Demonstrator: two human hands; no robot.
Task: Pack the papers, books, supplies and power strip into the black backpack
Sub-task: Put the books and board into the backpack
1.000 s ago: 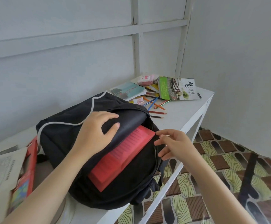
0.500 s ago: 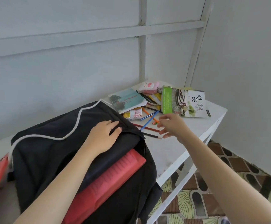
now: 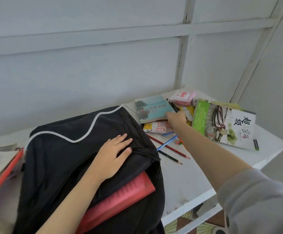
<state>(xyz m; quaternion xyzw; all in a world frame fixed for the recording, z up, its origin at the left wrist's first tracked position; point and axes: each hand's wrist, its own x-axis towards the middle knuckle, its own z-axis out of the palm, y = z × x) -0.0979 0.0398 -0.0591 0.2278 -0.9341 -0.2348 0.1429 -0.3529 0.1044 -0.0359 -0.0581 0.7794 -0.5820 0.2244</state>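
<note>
Black backpack [image 3: 66, 157] lies under the flat, open left hand [image 3: 112, 157]; right hand's [image 3: 176, 119] grip can't be told.

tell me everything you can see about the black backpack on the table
The black fabric backpack lies slumped on the white table, a wavy white piping line across its upper panel. Its main opening gapes toward the camera, with a red ribbed plastic folder sticking out. The left hand rests flat on the flap above the folder. Its lower end runs out of frame.
</note>
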